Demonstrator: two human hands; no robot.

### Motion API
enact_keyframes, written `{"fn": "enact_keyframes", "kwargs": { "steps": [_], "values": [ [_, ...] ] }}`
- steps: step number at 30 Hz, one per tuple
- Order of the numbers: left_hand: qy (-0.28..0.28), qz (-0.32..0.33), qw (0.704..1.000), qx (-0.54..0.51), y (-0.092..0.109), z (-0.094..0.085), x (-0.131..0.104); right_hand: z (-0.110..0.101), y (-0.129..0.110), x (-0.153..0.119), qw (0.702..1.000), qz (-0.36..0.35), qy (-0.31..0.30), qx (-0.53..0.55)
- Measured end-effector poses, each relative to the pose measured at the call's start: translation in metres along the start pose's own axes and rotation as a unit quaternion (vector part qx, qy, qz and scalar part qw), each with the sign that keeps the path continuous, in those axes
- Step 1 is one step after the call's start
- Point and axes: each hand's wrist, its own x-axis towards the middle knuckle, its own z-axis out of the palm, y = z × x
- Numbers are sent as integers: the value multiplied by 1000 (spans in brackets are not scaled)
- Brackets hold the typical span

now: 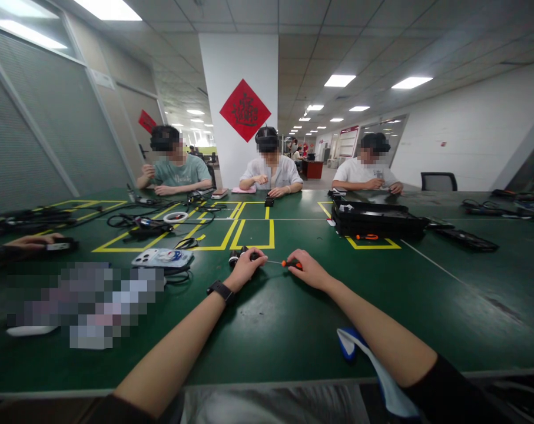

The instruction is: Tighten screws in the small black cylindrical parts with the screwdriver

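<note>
My right hand (309, 268) is closed round the orange and black handle of a screwdriver (285, 264). The screwdriver's thin metal shaft points left and its tip reaches my left fingertips. My left hand (245, 270), with a black watch on the wrist, is closed on a small black device with rounded ends (234, 257). Most of that device is hidden behind the fingers, so its kind does not show. Both hands are low over the green table (267, 330), in the middle of the view.
To the left lie a phone (163, 257), black cables (143, 227) and a white ring (175, 217). A black tray (375, 219) with another orange screwdriver (367, 237) stands right. A blue and white strap (379, 365) is under my right forearm. Three co-workers sit opposite; another person's hand (37, 241) reaches in from the left.
</note>
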Motion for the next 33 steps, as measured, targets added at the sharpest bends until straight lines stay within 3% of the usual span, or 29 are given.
{"fn": "enact_keyframes", "kwargs": {
  "steps": [12,17,33],
  "values": [
    [3,-4,1000,9,2,0,0,1,-1,1,999,18,-30,15],
    [9,-4,1000,8,3,1,-1,2,0,2,999,-8,-43,-9],
    [6,-24,1000,5,7,0,-3,-1,-5,-1,1000,6,-17,7]
  ]
}}
